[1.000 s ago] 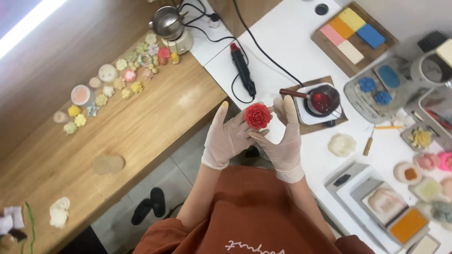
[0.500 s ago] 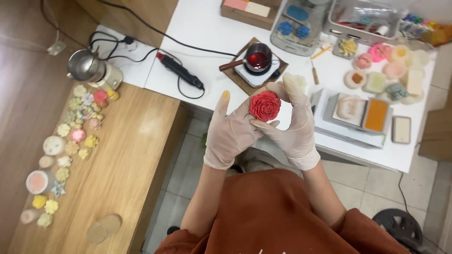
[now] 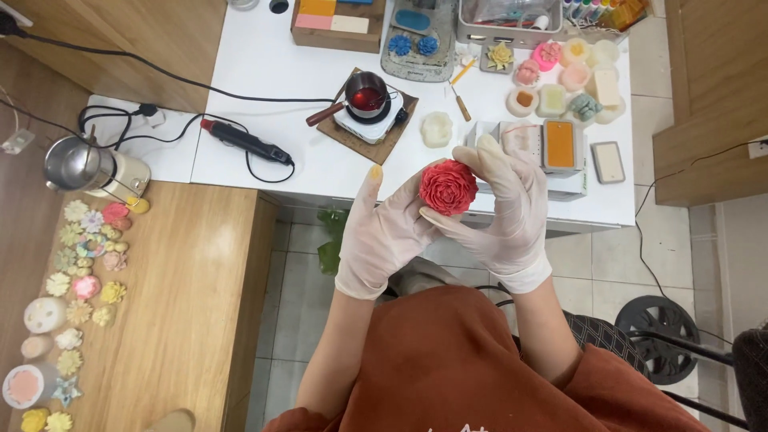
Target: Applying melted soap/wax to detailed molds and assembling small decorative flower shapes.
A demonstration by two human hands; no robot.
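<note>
Currently red rose-shaped flower (image 3: 448,186) at frame centre, above white desk (image 3: 264,72) edge, pinched between both gloved hands: left hand (image 3: 384,236) fingers spread, right hand (image 3: 504,212) cupping. Risk: tight grip crushes petals; slick gloves let flower drop to floor.

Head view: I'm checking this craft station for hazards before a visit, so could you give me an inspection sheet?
Surface: white table beside a wooden counter.
Job's things: red rose-shaped flower held up between both gloved hands.
Clutter: small pot of red liquid on a heater plate; pale moulds and a grey tray at the far edge; rows of small flowers on the counter; metal kettle.
Grippers: left hand and right hand both gloved, cupping the flower.
Cables: black cords trail across the table to a black-handled tool.
Surroundings: tiled floor, chair wheel.
</note>
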